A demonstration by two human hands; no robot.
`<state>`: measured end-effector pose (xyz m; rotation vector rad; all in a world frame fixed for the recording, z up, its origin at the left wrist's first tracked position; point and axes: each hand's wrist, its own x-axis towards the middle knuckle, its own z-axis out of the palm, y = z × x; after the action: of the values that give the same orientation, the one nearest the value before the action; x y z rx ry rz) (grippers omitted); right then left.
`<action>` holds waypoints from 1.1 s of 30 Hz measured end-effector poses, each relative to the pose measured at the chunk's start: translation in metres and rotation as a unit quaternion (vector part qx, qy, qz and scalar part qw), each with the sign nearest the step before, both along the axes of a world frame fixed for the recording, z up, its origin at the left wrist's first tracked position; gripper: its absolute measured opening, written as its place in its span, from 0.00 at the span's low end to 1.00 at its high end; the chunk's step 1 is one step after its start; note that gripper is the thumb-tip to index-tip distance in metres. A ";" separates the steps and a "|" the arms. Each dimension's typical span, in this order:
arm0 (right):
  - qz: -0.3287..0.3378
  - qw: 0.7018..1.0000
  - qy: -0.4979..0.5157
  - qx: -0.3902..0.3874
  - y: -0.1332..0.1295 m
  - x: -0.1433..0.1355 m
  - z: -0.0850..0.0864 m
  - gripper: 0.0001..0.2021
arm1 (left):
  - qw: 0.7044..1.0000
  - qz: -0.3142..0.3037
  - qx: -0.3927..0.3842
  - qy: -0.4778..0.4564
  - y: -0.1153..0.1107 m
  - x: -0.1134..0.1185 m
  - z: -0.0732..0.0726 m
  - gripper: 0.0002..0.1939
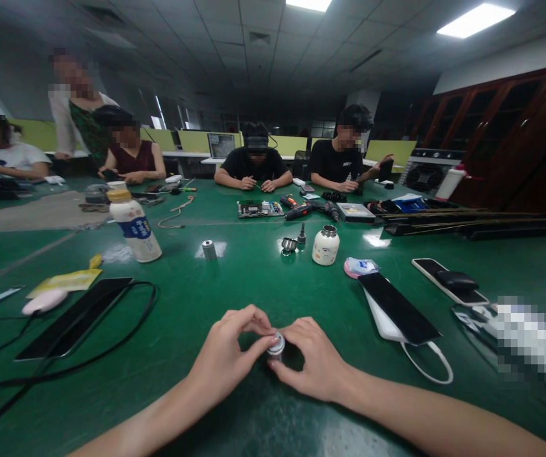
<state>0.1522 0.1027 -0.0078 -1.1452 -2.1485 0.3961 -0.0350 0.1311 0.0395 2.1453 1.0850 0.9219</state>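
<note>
With left hand [229, 348] near the top and right hand [318, 363] at the side, pinching the metal cylinder [276, 346]; best held steady, under light, even pressure.

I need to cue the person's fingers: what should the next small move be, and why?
Probably brace the small silver cylinder with the right hand and gently test its top with the left hand. The left thumb and a fingertip are at the top's edge, while the right thumb sits lower, against the side; whether the top is loose can't be seen.
</note>
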 end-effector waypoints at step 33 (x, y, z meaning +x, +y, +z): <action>0.004 1.000 -0.013 -0.007 -0.001 0.000 0.005 0.09 | 0.995 0.048 0.018 0.080 0.034 -0.033 0.034 0.18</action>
<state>0.1524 0.1022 -0.0025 -1.1567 -2.1770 0.4022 -0.0677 0.1650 0.0733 2.2450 1.2688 0.8289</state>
